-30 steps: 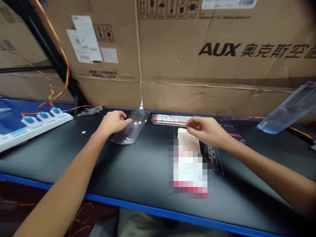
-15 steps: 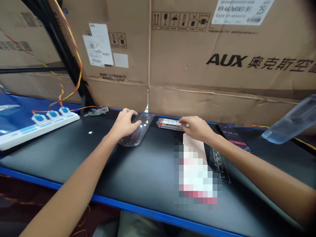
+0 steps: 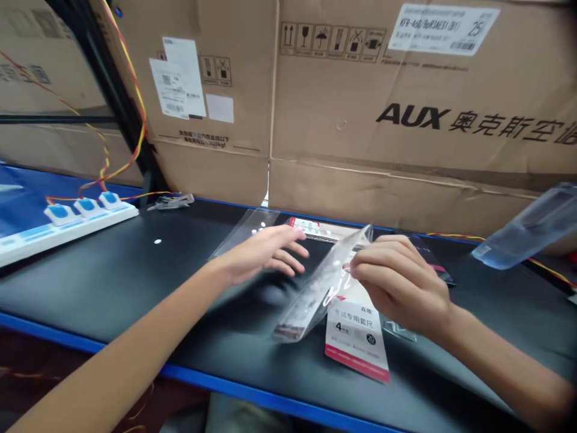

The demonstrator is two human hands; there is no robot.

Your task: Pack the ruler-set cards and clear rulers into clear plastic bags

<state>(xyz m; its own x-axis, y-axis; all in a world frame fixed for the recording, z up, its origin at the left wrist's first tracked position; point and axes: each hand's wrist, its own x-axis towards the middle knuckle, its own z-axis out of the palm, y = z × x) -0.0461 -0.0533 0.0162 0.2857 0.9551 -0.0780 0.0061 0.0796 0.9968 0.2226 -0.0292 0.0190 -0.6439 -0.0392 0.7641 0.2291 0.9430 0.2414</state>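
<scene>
My right hand [image 3: 399, 282] pinches the top of a clear plastic sleeve [image 3: 318, 288] and holds it tilted above the black bench mat [image 3: 135, 270]. Under it lies a white and red printed card [image 3: 358, 331]. My left hand [image 3: 265, 255] hovers with fingers stretched out, just left of the sleeve and holding nothing. Behind that hand lies a second, empty clear sleeve [image 3: 246, 231]. A red-trimmed pack [image 3: 315, 228] rests at the back edge.
Large cardboard boxes [image 3: 360, 120] wall off the back. A white power strip [image 3: 67, 219] with blue buttons and red-yellow wires sits at left. A bluish clear plastic piece [image 3: 527, 231] lies at right. A dark device [image 3: 433, 261] sits behind my right hand. The blue bench edge [image 3: 252, 391] runs along the front.
My right hand has lifted a clear sleeve from the back edge toward me. My left hand let go of the empty sleeve and moved right, fingers spread.
</scene>
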